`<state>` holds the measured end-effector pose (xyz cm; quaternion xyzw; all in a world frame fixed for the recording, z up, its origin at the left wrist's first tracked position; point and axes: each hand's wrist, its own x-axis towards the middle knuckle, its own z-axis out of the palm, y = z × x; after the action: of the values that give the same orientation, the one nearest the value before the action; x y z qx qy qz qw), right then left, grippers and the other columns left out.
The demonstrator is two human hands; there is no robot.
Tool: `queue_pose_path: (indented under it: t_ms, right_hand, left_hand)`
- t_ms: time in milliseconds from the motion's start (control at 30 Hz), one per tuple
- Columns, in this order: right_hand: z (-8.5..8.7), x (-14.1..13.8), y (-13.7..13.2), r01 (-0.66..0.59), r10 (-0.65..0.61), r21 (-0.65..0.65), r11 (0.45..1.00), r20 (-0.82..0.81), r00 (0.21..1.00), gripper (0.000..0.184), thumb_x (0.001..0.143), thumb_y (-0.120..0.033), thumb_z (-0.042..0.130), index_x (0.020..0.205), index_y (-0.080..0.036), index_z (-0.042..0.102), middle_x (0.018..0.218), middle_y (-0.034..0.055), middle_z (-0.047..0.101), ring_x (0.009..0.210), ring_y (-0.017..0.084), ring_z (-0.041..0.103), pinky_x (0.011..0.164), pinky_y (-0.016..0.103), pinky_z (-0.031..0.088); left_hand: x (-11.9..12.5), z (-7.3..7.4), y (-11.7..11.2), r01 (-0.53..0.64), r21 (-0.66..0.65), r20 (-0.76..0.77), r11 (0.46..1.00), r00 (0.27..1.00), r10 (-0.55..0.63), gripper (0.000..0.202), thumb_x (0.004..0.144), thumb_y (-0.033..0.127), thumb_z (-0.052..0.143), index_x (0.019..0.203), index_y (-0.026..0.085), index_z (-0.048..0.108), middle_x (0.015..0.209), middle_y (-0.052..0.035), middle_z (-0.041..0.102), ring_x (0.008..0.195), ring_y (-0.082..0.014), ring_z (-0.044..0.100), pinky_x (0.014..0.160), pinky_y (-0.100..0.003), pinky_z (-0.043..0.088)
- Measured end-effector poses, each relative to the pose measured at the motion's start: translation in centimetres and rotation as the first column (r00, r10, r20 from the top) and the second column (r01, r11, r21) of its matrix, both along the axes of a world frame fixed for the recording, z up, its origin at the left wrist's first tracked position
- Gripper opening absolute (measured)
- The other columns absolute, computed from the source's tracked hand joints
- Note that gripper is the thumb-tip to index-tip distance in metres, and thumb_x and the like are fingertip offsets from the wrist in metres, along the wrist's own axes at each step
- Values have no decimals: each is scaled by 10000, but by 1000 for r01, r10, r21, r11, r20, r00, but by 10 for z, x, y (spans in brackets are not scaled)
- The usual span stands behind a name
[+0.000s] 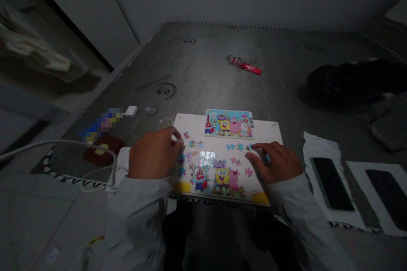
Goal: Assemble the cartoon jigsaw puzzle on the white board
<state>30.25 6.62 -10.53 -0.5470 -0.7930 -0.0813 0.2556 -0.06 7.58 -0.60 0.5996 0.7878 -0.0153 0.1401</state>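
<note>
A white puzzle board (pixel 254 133) lies in front of me, with a partly assembled cartoon jigsaw (pixel 219 178) on it. A printed picture card (pixel 229 123) rests at its far edge. Loose jigsaw pieces (pixel 237 147) are scattered across the middle. My left hand (pixel 154 154) curls at the board's left edge, its fingertips on something small and pale that I cannot identify. My right hand (pixel 275 161) lies over the right side of the board, with its fingers spread near the loose pieces. A small blue piece (pixel 267 159) shows beside its fingers, and I cannot tell whether it is held.
The board sits on a grey quilted mattress (pixel 190 67). Beyond it lie a red-and-white tube (pixel 244 65) and a dark cloth (pixel 349 80). Several nearby items include a white charger (pixel 131 111), a white cable (pixel 57 148), and two dark phones (pixel 332 184) on white sheets.
</note>
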Motion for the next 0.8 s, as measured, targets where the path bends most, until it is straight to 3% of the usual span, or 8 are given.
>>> queue_pose_path:
  t_ms: [167, 367, 633, 700, 800]
  right_hand:
    - [2, -14, -3, 180, -180, -63, 982, 16, 984, 349, 891, -542, 622, 1001, -230, 732, 837, 13, 686, 765, 198, 632, 669, 316, 302]
    - [10, -21, -3, 245, -252, -195, 950, -13, 968, 335, 881, -493, 620, 1052, -218, 708, 840, 19, 691, 767, 204, 624, 681, 323, 303]
    - [15, -17, 8, 142, -200, -328, 934, -151, 968, 290, 852, -459, 621, 997, -227, 718, 896, 31, 689, 805, 205, 630, 705, 341, 411]
    - [18, -19, 8, 144, -211, -343, 928, -167, 963, 282, 841, -456, 632, 974, -218, 706, 892, 30, 692, 743, 187, 608, 667, 328, 405]
    - [24, -25, 7, 181, -266, -388, 904, -177, 948, 282, 838, -472, 647, 950, -218, 701, 732, 8, 650, 583, 154, 524, 585, 304, 352]
  left_hand:
    - [8, 4, -3, 10, 19, -58, 1000, 998, -9, 204, 912, 439, 594, 1056, 335, 695, 964, 5, 758, 942, -320, 696, 736, -417, 496]
    - [9, 6, -5, 48, 42, -41, 998, 998, -46, 208, 926, 444, 580, 1069, 336, 685, 930, 2, 752, 933, -314, 697, 741, -425, 505]
    - [10, 10, -6, 48, 40, 7, 998, 999, -48, 221, 929, 444, 574, 1079, 326, 685, 944, -10, 749, 922, -310, 690, 745, -417, 497]
    - [10, 10, -7, 56, 50, 15, 997, 998, -56, 220, 931, 443, 573, 1079, 324, 685, 946, -12, 748, 920, -302, 689, 744, -407, 490]
    - [9, 10, -8, 75, 60, 40, 995, 996, -78, 214, 930, 440, 571, 1068, 323, 686, 951, -4, 747, 914, -285, 689, 739, -389, 483]
